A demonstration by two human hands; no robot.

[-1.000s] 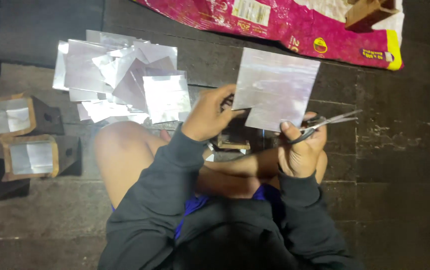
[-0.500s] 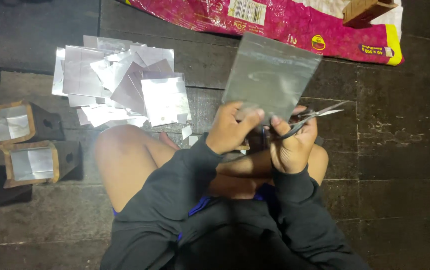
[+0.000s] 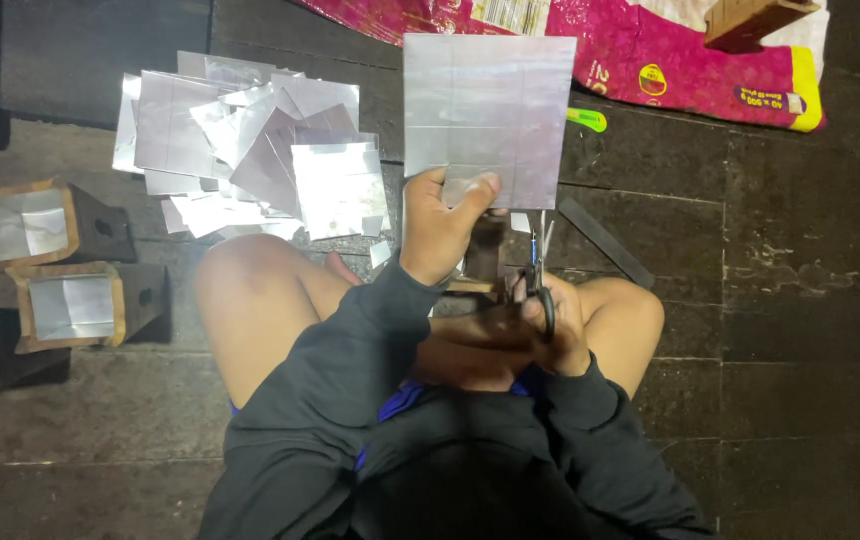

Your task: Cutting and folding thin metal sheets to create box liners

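My left hand (image 3: 442, 225) pinches the bottom edge of a square silvery foil sheet (image 3: 488, 110) and holds it up flat, facing the camera. My right hand (image 3: 550, 320) grips a pair of scissors (image 3: 538, 262), blades pointing up toward the sheet's lower right edge. I sit on the dark floor with bare knees out to both sides and dark sleeves in front of me.
A pile of cut foil sheets (image 3: 250, 140) lies on the floor at upper left. Three brown paper boxes lined with foil (image 3: 70, 305) stand at the left edge. A pink printed bag (image 3: 670, 50) lies at the top. A green-tipped tool (image 3: 586, 119) and a dark strip (image 3: 605, 240) lie nearby.
The foil sheet has turned from tilted to square-on and risen in my left hand. My right hand has swung the scissors from pointing right to pointing up under the sheet.
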